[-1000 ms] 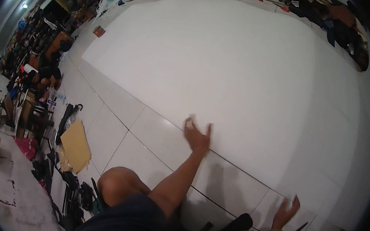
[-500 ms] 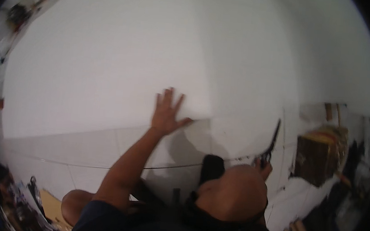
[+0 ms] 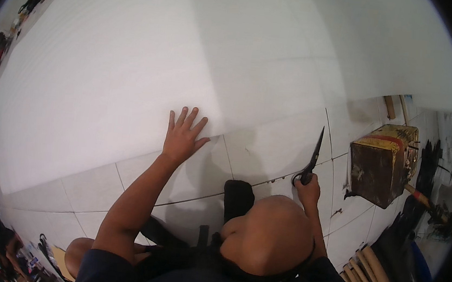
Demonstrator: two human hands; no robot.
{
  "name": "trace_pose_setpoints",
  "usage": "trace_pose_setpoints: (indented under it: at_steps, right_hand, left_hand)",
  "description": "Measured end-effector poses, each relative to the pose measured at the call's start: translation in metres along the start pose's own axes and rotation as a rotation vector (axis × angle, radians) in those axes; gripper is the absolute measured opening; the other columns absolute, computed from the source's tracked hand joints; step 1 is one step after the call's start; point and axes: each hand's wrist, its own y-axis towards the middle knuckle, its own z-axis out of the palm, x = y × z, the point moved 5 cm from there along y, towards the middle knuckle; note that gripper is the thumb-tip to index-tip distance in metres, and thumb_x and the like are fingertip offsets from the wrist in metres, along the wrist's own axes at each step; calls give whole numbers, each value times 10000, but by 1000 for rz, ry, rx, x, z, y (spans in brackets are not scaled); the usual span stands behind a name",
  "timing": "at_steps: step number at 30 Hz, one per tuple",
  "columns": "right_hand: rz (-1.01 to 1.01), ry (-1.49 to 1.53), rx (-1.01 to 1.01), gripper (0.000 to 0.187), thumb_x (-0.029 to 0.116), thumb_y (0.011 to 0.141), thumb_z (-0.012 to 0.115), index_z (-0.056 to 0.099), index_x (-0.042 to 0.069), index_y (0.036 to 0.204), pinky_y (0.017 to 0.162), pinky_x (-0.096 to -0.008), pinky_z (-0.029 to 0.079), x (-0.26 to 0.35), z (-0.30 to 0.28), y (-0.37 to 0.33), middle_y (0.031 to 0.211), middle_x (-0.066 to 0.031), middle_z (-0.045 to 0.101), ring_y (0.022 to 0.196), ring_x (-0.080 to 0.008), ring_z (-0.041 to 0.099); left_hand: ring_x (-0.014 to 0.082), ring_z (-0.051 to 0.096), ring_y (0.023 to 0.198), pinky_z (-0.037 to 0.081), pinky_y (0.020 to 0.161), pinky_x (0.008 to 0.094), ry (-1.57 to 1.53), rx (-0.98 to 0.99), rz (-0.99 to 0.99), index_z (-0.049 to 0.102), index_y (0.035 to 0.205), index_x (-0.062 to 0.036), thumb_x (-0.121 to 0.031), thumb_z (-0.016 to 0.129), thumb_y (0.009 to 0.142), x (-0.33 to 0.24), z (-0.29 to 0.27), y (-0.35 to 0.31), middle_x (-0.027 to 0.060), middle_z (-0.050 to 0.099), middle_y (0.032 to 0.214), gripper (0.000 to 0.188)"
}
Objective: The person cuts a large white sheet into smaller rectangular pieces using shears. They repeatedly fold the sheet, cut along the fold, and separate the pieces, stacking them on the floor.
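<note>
A large white sheet (image 3: 95, 90), thin and partly see-through on its right side, spreads over the tiled floor. My left hand (image 3: 181, 138) presses flat on it near its close edge, fingers spread, holding nothing. To the right, my right hand (image 3: 309, 189) grips a pair of dark scissors (image 3: 315, 156) by the handles. Their long blades look closed and point away from me, just short of the sheet's near edge. My bare knee (image 3: 277, 233) lies between my two arms.
A worn brown and yellow box (image 3: 378, 172) stands at the right, with a wooden-handled brush (image 3: 419, 196) beside it. Several cardboard tubes (image 3: 373, 277) lie at the lower right. Assorted clutter lines the left rim. White floor tiles (image 3: 189, 183) show below the sheet.
The view has shifted, so the whole scene sits differently and is sharper. My left hand stays flat on the sheet; my right hand still holds the scissors, now more fully in sight.
</note>
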Motion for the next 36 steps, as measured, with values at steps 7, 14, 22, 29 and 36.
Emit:
trace_pose_setpoints:
  at_steps: [7,14,22,29,36]
  right_hand:
    - [216,750,673,372,186,772,722,554,35,1068,803,-329,504,7,40,-63,972,-100,656,916,-190,631]
    - [-1088,-281,561,369,283,884,562,565,147,1227,960,-367,450,258,-95,-164,1149,-101,634,1117,-219,574]
    - [-21,708,884,400,420,944,597,549,25,989,782,-345,449,144,87,-88,864,-138,606,852,-205,579]
    - [-228,548,810,422,438,904,642,519,35,915,754,-406,457,159,106,-86,808,-162,620,787,-297,609]
    - [-210,462,764,436,453,889,657,550,31,902,749,-407,464,179,92,-81,810,-167,628,790,-319,618]
  left_hand:
    - [370,368,1354,287,1104,563,-27,51,-41,517,1326,-121,-350,712,820,-28,-4,12,159,405,1450,588]
    - [413,364,1335,329,1068,587,-52,30,-104,502,1329,-107,-276,724,807,-22,6,5,214,406,1417,593]
    - [418,377,1310,241,1093,636,-293,-88,-182,540,1278,-90,-281,767,772,-37,-4,12,232,440,1342,586]
    - [335,472,1185,217,1061,686,-383,-154,-215,644,1077,-101,-220,798,739,-40,1,14,133,527,1173,390]
    - [322,481,1160,218,1045,692,-409,-225,-192,676,973,-113,-193,778,749,-39,5,11,79,558,1095,259]
